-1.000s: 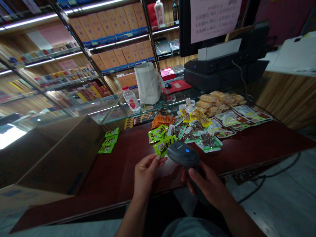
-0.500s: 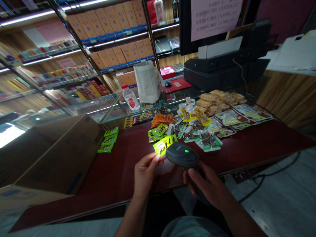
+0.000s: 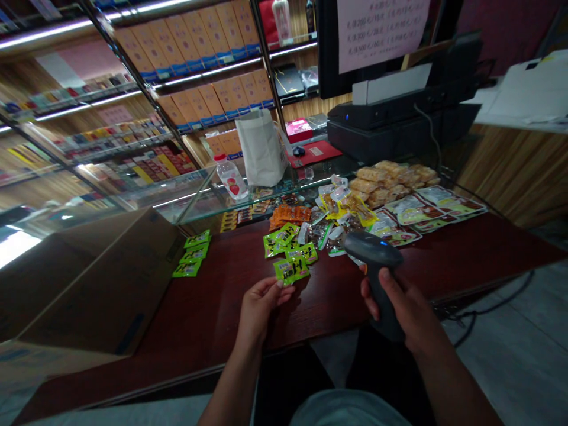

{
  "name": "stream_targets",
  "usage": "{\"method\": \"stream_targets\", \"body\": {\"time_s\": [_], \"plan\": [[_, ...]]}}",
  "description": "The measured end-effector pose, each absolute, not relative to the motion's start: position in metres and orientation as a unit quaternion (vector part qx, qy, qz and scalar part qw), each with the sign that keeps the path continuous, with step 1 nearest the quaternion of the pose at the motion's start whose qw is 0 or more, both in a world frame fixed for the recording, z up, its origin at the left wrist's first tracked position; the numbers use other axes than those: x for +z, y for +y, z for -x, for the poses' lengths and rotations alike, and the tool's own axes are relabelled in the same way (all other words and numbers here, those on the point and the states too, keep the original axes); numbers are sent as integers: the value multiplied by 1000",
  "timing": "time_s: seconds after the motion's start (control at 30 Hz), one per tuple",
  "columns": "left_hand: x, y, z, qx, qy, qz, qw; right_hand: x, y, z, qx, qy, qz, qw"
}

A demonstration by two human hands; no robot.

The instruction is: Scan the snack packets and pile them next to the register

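Note:
Between the thumb and fingers of my left hand (image 3: 262,303) is the edge of a small green snack packet (image 3: 291,270), held just above the dark red table. My right hand (image 3: 406,302) is wrapped around the handle of a black barcode scanner (image 3: 375,251), whose small light glows blue. Just beyond the held packet lie more green packets (image 3: 282,239). Orange packets (image 3: 290,215) are heaped behind those. Clear and yellow snack bags (image 3: 350,207) lie to their right, partly hidden by the scanner. Three green packets (image 3: 191,254) form a column at the left.
An open cardboard box (image 3: 102,284) occupies the table's left side. Wrapped tan snacks (image 3: 390,180) and flat pouches (image 3: 415,210) lie at the right. Behind, a glass counter bears a bottle (image 3: 231,178), a white paper bag (image 3: 261,148) and a black register (image 3: 399,130).
My right hand has moved the scanner to the right, away from the packet. The scanner's light went from green to blue, and the bright glow on the packet is gone.

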State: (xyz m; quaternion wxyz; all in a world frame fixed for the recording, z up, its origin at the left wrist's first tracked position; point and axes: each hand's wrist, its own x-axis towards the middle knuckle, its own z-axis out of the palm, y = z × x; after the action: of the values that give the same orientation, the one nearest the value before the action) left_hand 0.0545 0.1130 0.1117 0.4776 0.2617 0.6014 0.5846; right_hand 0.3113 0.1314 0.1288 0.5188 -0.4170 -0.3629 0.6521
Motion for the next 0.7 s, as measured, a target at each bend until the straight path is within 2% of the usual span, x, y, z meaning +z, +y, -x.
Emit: {"method": "stream_targets", "body": {"time_s": [0.4, 0.6, 0.7], "plan": [[121, 181, -53, 596, 584, -219, 506, 125, 132, -299, 674, -361, 389, 515], [119, 179, -43, 522, 609, -255, 539, 118, 134, -300, 668, -375, 388, 512], [119, 168, -32, 506, 621, -297, 520, 115, 136, -299, 672, -367, 398, 505]]}}
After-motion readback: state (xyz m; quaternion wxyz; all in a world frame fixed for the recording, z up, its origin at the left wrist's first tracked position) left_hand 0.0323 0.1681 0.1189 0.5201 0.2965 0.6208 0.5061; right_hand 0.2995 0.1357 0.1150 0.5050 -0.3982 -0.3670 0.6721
